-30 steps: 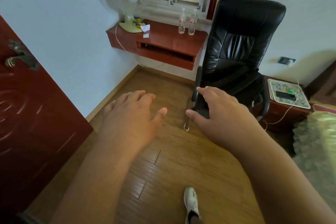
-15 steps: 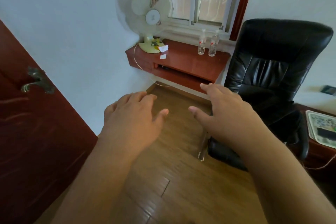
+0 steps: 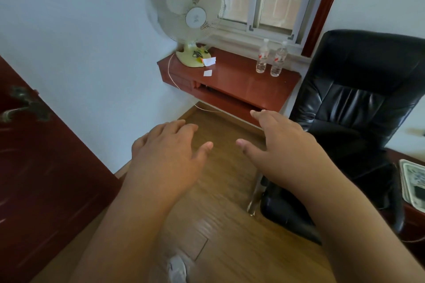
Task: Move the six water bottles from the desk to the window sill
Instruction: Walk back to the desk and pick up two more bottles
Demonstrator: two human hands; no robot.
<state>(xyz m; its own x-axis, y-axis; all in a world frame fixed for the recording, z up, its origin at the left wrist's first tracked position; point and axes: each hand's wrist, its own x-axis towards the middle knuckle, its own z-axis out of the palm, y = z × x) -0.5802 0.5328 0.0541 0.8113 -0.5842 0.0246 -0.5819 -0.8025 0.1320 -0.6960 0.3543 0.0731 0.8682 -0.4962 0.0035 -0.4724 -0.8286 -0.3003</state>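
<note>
Bottles (image 3: 262,58) only two in sight on desk (image 3: 241,80); left hand (image 3: 170,156) and right hand (image 3: 282,151) spread, empty.

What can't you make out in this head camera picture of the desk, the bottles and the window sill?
- Other four bottles: only two water bottles show on the desk; the rest are nowhere in the head view.
- Bottle labels: red marks, too small to read.
- Right end of the window sill: hidden behind the black chair.
- Desk's open shelf: too dark to see inside.
- Door handle: blurred.
- Left hand and right hand: empty, held open.
</note>
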